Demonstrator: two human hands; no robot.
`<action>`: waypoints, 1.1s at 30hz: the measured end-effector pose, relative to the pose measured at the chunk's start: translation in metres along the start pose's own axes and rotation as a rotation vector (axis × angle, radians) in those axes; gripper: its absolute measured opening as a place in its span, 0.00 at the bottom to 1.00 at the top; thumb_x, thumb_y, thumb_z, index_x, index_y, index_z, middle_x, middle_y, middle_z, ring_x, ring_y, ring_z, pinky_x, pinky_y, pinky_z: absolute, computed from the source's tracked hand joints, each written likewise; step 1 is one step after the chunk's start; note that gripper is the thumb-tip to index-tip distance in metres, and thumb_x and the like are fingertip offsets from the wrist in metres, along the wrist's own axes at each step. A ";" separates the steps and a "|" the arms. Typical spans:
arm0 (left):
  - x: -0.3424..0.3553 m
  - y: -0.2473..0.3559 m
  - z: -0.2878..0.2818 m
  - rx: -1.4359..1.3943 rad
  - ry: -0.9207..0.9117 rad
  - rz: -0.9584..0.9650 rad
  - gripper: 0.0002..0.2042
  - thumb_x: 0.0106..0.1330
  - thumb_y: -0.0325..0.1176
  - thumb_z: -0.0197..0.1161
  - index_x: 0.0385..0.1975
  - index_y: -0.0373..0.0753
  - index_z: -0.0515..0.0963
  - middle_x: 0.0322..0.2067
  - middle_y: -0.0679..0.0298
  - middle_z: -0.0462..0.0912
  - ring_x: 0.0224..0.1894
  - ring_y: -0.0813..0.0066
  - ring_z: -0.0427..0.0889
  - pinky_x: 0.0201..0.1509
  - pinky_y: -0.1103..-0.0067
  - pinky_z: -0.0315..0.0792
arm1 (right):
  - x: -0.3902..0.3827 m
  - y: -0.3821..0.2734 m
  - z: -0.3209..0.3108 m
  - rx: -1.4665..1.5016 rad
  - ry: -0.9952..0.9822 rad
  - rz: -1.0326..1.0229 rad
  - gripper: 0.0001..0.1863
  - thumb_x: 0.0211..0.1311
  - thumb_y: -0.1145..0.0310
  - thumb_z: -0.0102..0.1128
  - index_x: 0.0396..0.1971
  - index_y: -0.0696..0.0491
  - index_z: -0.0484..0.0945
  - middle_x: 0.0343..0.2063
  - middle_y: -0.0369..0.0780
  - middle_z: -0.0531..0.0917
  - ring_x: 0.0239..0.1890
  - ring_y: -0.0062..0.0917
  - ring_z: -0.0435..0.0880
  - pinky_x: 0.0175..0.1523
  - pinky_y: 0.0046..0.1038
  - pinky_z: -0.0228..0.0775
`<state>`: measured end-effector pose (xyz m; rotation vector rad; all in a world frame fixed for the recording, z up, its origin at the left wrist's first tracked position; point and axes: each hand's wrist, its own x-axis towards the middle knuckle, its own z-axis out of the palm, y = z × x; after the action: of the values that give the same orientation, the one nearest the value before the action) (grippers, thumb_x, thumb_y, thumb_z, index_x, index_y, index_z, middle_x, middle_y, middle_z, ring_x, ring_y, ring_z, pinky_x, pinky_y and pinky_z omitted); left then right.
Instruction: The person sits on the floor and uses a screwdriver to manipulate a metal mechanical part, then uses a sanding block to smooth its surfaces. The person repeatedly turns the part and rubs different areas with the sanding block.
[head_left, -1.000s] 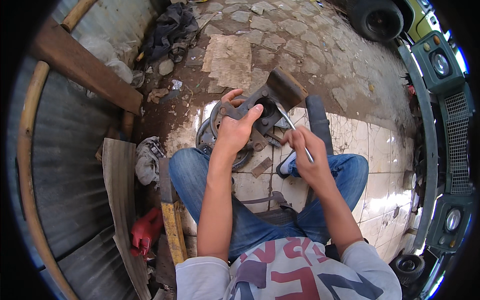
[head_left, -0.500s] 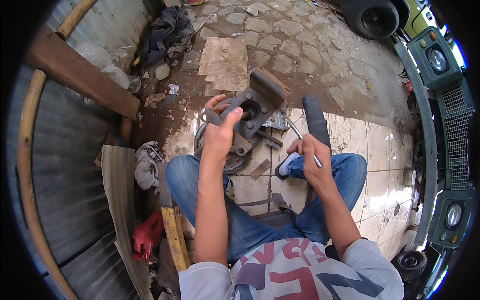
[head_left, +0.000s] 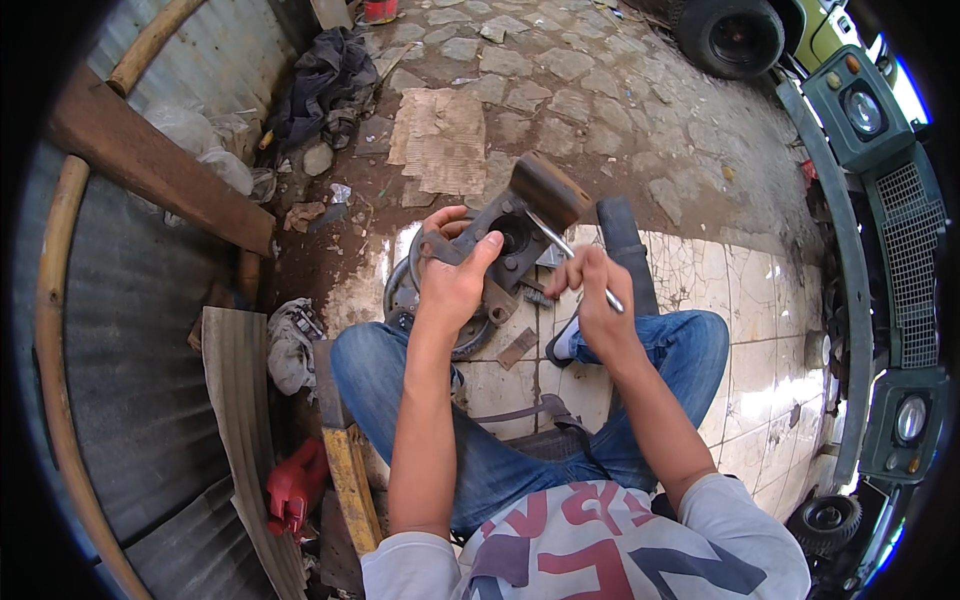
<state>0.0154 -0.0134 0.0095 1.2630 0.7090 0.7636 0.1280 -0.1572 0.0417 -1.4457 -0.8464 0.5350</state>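
Note:
My left hand [head_left: 452,285] is closed around the near left side of a dark metal bracket [head_left: 550,190], its thumb lying on the plate. The bracket is tilted and has a round opening, several bolts and a curved steel piece at its top. A slim silver metal rod [head_left: 552,236] is gripped in my right hand [head_left: 603,300]. The rod's far tip lies at the plate, between the opening and the curved piece; whether it touches is unclear. Below the bracket is a round metal part [head_left: 402,298], largely hidden by my left hand and the bracket.
A wire brush [head_left: 537,296] and a small flat scrap [head_left: 517,348] lie on the cracked tiles. Beyond my right hand is a dark tube [head_left: 626,240]. Farther off lies flattened cardboard [head_left: 438,140]. A vehicle front [head_left: 905,260] lines the right; corrugated sheeting [head_left: 130,330] walls the left.
My right hand has moved left, bringing the rod's tip from beside the bracket onto the plate area. My left hand and the bracket have shifted slightly right and nearer.

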 end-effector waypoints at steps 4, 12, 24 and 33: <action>-0.004 -0.001 0.005 -0.084 -0.016 -0.002 0.28 0.61 0.33 0.71 0.59 0.33 0.66 0.44 0.58 0.78 0.45 0.74 0.79 0.51 0.77 0.74 | 0.002 -0.004 -0.004 -0.051 -0.045 0.041 0.26 0.83 0.59 0.36 0.23 0.59 0.67 0.22 0.38 0.73 0.29 0.23 0.78 0.40 0.27 0.74; 0.002 0.002 0.009 -0.063 0.003 0.001 0.29 0.60 0.32 0.70 0.59 0.34 0.66 0.45 0.56 0.77 0.46 0.72 0.78 0.52 0.76 0.74 | -0.010 -0.001 -0.006 -0.166 -0.050 -0.015 0.24 0.82 0.62 0.38 0.25 0.61 0.69 0.23 0.40 0.73 0.28 0.23 0.78 0.38 0.28 0.74; -0.002 0.005 0.001 -0.039 -0.040 -0.033 0.31 0.61 0.31 0.69 0.62 0.33 0.63 0.47 0.54 0.77 0.47 0.71 0.79 0.53 0.76 0.74 | -0.007 0.005 0.003 -0.109 -0.081 -0.006 0.21 0.81 0.65 0.42 0.25 0.61 0.70 0.23 0.39 0.72 0.29 0.25 0.78 0.38 0.28 0.72; -0.002 0.011 -0.014 -0.021 -0.139 -0.108 0.34 0.60 0.42 0.66 0.66 0.39 0.65 0.52 0.55 0.73 0.55 0.67 0.73 0.64 0.72 0.64 | -0.036 0.013 -0.021 -0.086 -0.155 -0.051 0.21 0.81 0.64 0.40 0.25 0.60 0.67 0.23 0.40 0.72 0.29 0.26 0.78 0.38 0.27 0.70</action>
<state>0.0019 -0.0059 0.0184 1.2361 0.6487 0.5875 0.1241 -0.1973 0.0243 -1.4702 -1.0368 0.5835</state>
